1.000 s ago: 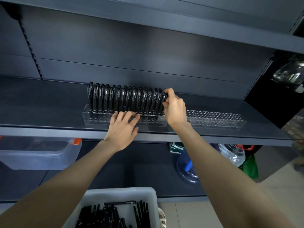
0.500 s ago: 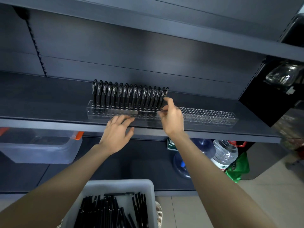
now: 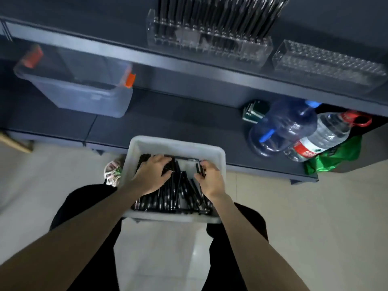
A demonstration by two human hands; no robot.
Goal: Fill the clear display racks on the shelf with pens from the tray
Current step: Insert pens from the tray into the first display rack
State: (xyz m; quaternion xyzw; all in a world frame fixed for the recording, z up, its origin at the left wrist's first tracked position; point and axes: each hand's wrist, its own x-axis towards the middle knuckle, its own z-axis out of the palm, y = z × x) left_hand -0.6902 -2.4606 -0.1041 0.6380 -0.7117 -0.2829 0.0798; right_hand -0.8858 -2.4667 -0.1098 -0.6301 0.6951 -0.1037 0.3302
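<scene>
White plastic tray of slim black pens, left hand flat on them, right hand pinching one

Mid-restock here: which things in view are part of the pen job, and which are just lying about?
Job: tray, pens, left hand resting on them, right hand pinching pens, rack holding pens, empty rack.
Lying about: clear bin, blue jug, water bottle, green bag.
</scene>
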